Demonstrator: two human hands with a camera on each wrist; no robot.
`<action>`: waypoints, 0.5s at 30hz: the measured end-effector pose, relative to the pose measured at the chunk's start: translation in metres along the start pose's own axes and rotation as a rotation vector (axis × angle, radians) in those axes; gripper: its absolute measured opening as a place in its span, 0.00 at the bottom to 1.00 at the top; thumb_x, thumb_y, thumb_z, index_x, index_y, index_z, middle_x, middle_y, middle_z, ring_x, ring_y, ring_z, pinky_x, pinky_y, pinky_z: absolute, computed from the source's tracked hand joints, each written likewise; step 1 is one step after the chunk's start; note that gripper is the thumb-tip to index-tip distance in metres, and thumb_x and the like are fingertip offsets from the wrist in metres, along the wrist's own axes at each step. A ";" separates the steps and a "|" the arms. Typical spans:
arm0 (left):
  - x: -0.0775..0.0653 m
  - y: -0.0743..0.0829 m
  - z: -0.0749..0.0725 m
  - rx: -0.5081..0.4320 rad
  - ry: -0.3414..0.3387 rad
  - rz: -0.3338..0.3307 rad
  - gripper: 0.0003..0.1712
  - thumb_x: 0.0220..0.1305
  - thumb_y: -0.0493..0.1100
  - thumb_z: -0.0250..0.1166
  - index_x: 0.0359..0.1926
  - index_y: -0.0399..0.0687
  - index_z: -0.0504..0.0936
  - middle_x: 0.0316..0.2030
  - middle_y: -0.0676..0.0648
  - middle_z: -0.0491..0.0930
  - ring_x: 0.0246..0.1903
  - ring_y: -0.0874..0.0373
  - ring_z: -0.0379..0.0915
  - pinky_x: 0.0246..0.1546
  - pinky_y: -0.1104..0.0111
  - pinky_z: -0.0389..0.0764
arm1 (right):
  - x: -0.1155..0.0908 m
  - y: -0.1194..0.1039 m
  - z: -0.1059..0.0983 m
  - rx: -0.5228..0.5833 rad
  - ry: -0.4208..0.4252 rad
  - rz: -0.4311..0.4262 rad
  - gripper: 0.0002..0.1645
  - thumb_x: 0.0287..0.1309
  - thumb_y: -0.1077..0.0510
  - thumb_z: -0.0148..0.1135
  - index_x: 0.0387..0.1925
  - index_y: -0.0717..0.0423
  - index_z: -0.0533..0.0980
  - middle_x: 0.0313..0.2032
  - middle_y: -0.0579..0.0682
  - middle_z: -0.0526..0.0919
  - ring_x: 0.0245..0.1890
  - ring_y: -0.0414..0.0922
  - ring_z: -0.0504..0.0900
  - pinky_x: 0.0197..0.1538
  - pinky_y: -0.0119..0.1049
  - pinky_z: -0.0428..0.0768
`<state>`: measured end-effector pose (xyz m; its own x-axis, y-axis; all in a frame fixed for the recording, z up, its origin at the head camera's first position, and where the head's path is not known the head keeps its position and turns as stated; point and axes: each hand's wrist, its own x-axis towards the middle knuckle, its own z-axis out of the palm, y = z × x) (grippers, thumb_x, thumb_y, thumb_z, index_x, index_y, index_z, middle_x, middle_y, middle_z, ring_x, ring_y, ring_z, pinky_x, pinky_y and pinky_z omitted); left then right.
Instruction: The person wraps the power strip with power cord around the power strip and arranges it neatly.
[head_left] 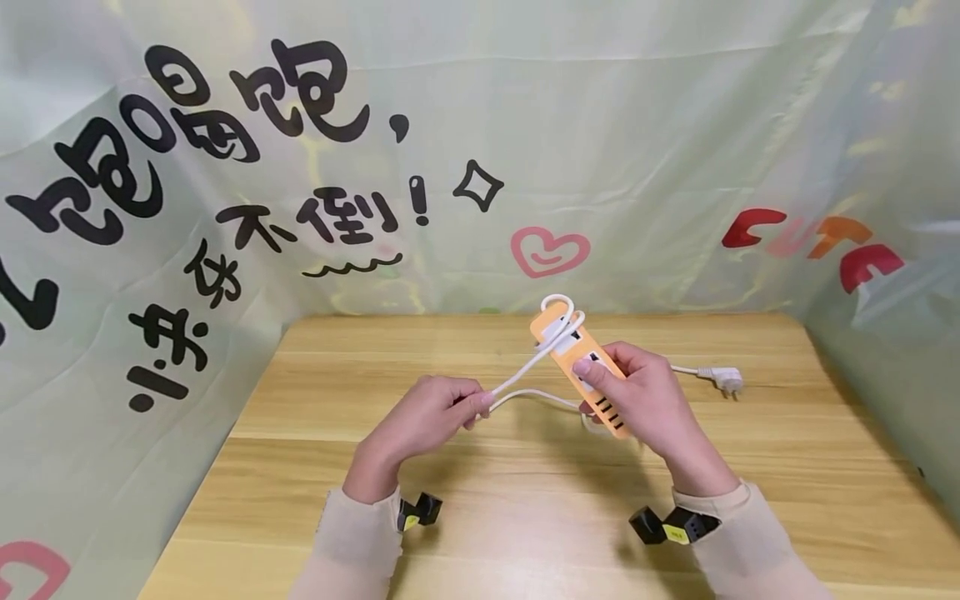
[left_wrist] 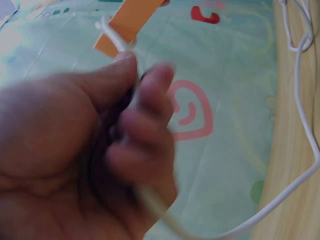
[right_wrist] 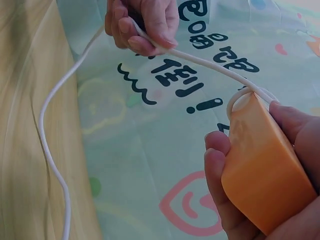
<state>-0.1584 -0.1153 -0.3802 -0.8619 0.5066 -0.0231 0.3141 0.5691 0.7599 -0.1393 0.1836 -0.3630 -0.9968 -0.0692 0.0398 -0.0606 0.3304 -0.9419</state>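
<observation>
An orange power strip (head_left: 597, 379) with a white socket face is held up at a slant above the table by my right hand (head_left: 651, 392), thumb on its face. Its white cord (head_left: 528, 365) loops over the far end of the strip. My left hand (head_left: 433, 417) pinches that cord between thumb and curled fingers, to the left of the strip. In the right wrist view the cord (right_wrist: 210, 65) runs fairly straight from the left hand to the strip (right_wrist: 265, 160). More cord sags below the left hand. The white plug (head_left: 726, 379) lies on the table, right of my right hand.
The wooden table (head_left: 480, 525) is bounded at the back and sides by pale green printed cloth (head_left: 637, 150). In the left wrist view several turns of cord (left_wrist: 300, 30) lie on the wood. Each wrist wears a small black camera.
</observation>
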 end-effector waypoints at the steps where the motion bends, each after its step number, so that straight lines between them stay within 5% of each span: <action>1: -0.001 0.000 -0.001 0.000 -0.026 0.018 0.13 0.81 0.51 0.59 0.37 0.62 0.86 0.25 0.59 0.78 0.23 0.63 0.67 0.25 0.72 0.68 | 0.001 0.000 -0.001 0.005 0.002 0.000 0.29 0.68 0.41 0.71 0.48 0.65 0.80 0.30 0.59 0.86 0.24 0.51 0.90 0.25 0.45 0.87; 6: -0.004 -0.004 -0.002 -0.024 -0.135 0.034 0.12 0.83 0.45 0.56 0.46 0.58 0.87 0.29 0.58 0.80 0.33 0.61 0.75 0.38 0.68 0.76 | 0.002 0.000 -0.002 0.015 -0.015 -0.001 0.28 0.68 0.41 0.71 0.48 0.64 0.80 0.29 0.60 0.87 0.23 0.51 0.89 0.24 0.45 0.86; 11: 0.000 -0.007 0.003 -0.042 -0.178 -0.036 0.15 0.82 0.49 0.57 0.38 0.55 0.86 0.21 0.54 0.75 0.20 0.63 0.63 0.23 0.72 0.64 | 0.000 0.000 -0.002 0.003 -0.054 -0.011 0.26 0.68 0.42 0.71 0.47 0.62 0.80 0.29 0.58 0.86 0.23 0.54 0.88 0.25 0.46 0.86; 15: 0.001 -0.009 0.003 -0.004 -0.162 -0.058 0.19 0.82 0.53 0.58 0.32 0.55 0.85 0.18 0.55 0.74 0.17 0.63 0.59 0.20 0.72 0.60 | -0.002 0.001 -0.003 0.001 -0.060 -0.015 0.25 0.68 0.43 0.71 0.47 0.62 0.81 0.28 0.59 0.86 0.23 0.56 0.88 0.25 0.45 0.85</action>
<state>-0.1610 -0.1180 -0.3888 -0.8028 0.5711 -0.1714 0.2639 0.5980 0.7568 -0.1379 0.1865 -0.3629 -0.9909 -0.1305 0.0337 -0.0752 0.3281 -0.9416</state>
